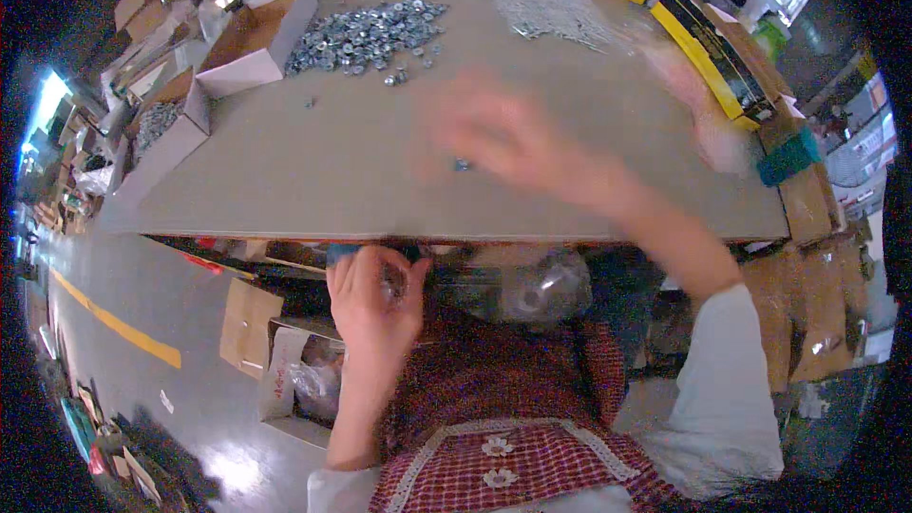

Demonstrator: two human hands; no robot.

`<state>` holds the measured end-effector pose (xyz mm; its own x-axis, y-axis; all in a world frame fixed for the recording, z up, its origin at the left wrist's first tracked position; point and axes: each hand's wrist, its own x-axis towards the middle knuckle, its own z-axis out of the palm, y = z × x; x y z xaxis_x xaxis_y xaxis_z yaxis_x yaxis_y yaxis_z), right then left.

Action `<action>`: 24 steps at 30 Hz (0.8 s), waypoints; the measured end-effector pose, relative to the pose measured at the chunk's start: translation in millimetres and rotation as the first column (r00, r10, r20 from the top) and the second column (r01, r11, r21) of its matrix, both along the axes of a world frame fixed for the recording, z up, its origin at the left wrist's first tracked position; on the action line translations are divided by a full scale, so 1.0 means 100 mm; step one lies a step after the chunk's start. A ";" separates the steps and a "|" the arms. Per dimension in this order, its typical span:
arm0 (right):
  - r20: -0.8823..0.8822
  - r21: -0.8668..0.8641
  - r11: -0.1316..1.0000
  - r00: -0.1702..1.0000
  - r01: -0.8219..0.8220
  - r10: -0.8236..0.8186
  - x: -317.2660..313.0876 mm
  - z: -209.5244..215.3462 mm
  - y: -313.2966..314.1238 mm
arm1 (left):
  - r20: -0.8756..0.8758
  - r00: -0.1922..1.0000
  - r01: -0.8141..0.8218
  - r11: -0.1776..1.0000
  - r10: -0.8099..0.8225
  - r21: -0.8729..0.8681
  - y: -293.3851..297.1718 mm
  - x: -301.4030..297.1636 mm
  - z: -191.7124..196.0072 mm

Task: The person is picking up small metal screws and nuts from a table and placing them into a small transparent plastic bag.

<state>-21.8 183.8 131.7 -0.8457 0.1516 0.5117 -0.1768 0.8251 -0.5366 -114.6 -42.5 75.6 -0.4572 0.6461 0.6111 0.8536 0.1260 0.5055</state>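
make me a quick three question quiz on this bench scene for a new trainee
1. True or false: the right hand is tucked under the tabletop.
2. Multiple choice: compared with the slender pale pieces, the heap of small metal parts lies
A) to their right
B) to their left
C) on top of them
3. Fill in the blank: the long box along the tabletop's right side is black and ____.

Key:
1. False; it is over the tabletop, blurred in the picture.
2. B
3. yellow
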 end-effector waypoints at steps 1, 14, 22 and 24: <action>0.014 -0.107 0.991 0.997 0.075 -0.074 -0.23 -0.04 0.29 | 0.073 0.997 0.007 0.997 -0.001 -0.074 -0.06 -0.01 -0.08; 0.419 0.465 0.885 0.881 0.000 -0.220 0.00 -0.12 0.46 | 0.424 0.795 0.527 0.840 -0.434 -0.128 0.15 0.77 -1.19; 0.343 0.417 0.909 0.925 0.004 -0.161 0.63 -0.08 0.16 | 0.614 0.703 0.540 0.832 -0.360 -0.130 0.33 1.08 -1.00; 0.346 -0.318 0.917 0.930 0.241 -0.124 0.64 0.00 0.07 | 0.641 0.659 0.553 0.831 -0.392 -0.060 0.33 1.11 -0.95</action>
<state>41.9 190.6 131.4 -0.8924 0.4376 0.1105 0.1835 0.5754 -0.7970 -4.0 -9.5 -19.2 -0.2554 0.9573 0.1354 0.3748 -0.0310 0.9266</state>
